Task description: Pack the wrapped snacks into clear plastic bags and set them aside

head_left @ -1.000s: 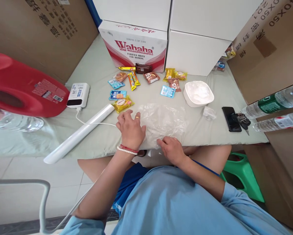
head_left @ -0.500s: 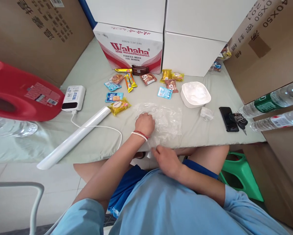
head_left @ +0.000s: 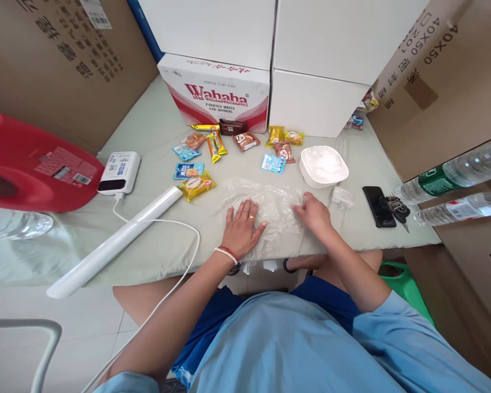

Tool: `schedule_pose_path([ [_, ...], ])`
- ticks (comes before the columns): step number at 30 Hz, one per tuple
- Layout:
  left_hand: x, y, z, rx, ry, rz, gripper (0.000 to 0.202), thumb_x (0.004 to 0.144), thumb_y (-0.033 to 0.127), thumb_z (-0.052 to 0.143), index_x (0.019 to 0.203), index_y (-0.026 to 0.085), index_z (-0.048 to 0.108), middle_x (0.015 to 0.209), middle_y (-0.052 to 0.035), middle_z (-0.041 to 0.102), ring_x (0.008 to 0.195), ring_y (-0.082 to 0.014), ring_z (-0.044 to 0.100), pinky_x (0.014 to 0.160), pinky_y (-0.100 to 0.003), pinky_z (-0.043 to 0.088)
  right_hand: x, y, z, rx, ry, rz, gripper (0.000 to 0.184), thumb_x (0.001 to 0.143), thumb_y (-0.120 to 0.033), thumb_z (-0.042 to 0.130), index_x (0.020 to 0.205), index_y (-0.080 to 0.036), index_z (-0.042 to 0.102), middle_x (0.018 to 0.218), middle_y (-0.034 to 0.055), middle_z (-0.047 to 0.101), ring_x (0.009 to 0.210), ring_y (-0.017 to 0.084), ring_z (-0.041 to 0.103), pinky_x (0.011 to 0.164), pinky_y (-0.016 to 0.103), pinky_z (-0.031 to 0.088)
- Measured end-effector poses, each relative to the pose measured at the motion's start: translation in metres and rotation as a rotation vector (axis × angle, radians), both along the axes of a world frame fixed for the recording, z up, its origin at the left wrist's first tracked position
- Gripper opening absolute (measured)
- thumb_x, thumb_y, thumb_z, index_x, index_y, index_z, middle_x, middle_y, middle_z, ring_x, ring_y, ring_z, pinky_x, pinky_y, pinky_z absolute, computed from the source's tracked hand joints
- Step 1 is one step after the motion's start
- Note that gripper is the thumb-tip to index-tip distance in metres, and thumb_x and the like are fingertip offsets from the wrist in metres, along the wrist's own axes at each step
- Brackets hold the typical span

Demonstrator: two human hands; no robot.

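Observation:
A clear plastic bag lies crumpled on the pale green table cover in front of me. My left hand rests flat on the bag's left part, fingers spread. My right hand presses on the bag's right edge with its fingers stretched out. A yellow snack packet lies just left of the bag. Several small snack packets lie further back, in front of a Wahaha carton. A white bowl stands just behind my right hand.
A white roll lies at the left, with a power bank and its white cable beside it. A red jug lies far left. A phone and keys and water bottles are at the right. Cardboard boxes surround the table.
My left hand went from a closed grip on the bag to lying flat on it. My right hand moved from the near table edge up to the bag's right side.

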State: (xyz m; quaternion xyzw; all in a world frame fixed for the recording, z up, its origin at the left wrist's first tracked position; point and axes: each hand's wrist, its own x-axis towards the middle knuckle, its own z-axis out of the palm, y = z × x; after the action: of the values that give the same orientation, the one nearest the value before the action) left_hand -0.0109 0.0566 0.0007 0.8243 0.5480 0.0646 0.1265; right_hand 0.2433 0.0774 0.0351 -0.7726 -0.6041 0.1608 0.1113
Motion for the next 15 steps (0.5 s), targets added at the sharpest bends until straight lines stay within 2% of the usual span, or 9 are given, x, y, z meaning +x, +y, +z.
schedule_pose_path([
  [2, -0.001, 0.000, 0.001, 0.005, -0.017, -0.016, 0.067, 0.106, 0.052, 0.023, 0.164, 0.018, 0.028, 0.174, -0.0136, 0.016, 0.161, -0.0287, 0.018, 0.128, -0.059, 0.011, -0.005, 0.016, -0.012, -0.010, -0.061, 0.102, 0.028, 0.095, -0.026, 0.055, 0.118, -0.018, 0.069, 0.102, 0.0101, 0.075, 0.091, 0.025, 0.067, 0.077, 0.031, 0.046],
  [4, -0.002, 0.000, 0.003, 0.007, -0.026, -0.006, 0.065, 0.106, 0.050, 0.023, 0.164, 0.022, 0.028, 0.175, -0.0116, 0.014, 0.161, -0.0283, 0.017, 0.127, -0.061, 0.013, -0.007, 0.033, -0.015, 0.080, -0.099, 0.175, 0.027, 0.096, -0.018, 0.048, 0.109, -0.018, 0.072, 0.105, 0.0112, 0.073, 0.093, 0.024, 0.065, 0.080, 0.031, 0.045],
  [7, -0.006, 0.002, 0.004, 0.028, -0.006, 0.050, 0.062, 0.107, 0.047, 0.021, 0.163, 0.024, 0.030, 0.174, -0.0098, 0.017, 0.161, -0.0267, 0.018, 0.127, -0.062, 0.012, -0.001, 0.062, -0.008, 0.224, -0.138, 0.221, 0.033, 0.100, -0.019, 0.042, 0.113, -0.015, 0.072, 0.110, 0.0142, 0.070, 0.098, 0.025, 0.063, 0.084, 0.032, 0.046],
  [10, -0.009, 0.004, 0.002, 0.040, 0.037, 0.127, 0.062, 0.107, 0.048, 0.021, 0.162, 0.023, 0.033, 0.172, -0.0108, 0.023, 0.160, -0.0263, 0.022, 0.126, -0.064, 0.008, 0.007, 0.082, 0.003, 0.203, -0.176, 0.232, 0.034, 0.099, -0.019, 0.045, 0.120, -0.012, 0.072, 0.116, 0.0180, 0.068, 0.101, 0.027, 0.063, 0.089, 0.036, 0.048],
  [12, -0.009, 0.005, 0.000, 0.041, 0.057, 0.149, 0.063, 0.106, 0.050, 0.022, 0.162, 0.022, 0.033, 0.172, -0.0120, 0.024, 0.159, -0.0273, 0.023, 0.126, -0.066, 0.007, 0.007, 0.079, 0.007, 0.238, -0.171, 0.290, 0.037, 0.099, -0.022, 0.050, 0.128, -0.011, 0.069, 0.128, 0.0209, 0.064, 0.112, 0.031, 0.061, 0.096, 0.042, 0.049],
  [15, -0.009, 0.006, -0.002, 0.043, 0.071, 0.154, 0.066, 0.106, 0.052, 0.022, 0.163, 0.021, 0.031, 0.172, -0.0127, 0.023, 0.160, -0.0287, 0.021, 0.125, -0.068, 0.006, -0.001, 0.042, 0.001, 0.332, -0.092, 0.571, 0.041, 0.102, -0.031, 0.053, 0.138, -0.016, 0.065, 0.147, 0.0190, 0.057, 0.131, 0.032, 0.053, 0.111, 0.051, 0.044],
])
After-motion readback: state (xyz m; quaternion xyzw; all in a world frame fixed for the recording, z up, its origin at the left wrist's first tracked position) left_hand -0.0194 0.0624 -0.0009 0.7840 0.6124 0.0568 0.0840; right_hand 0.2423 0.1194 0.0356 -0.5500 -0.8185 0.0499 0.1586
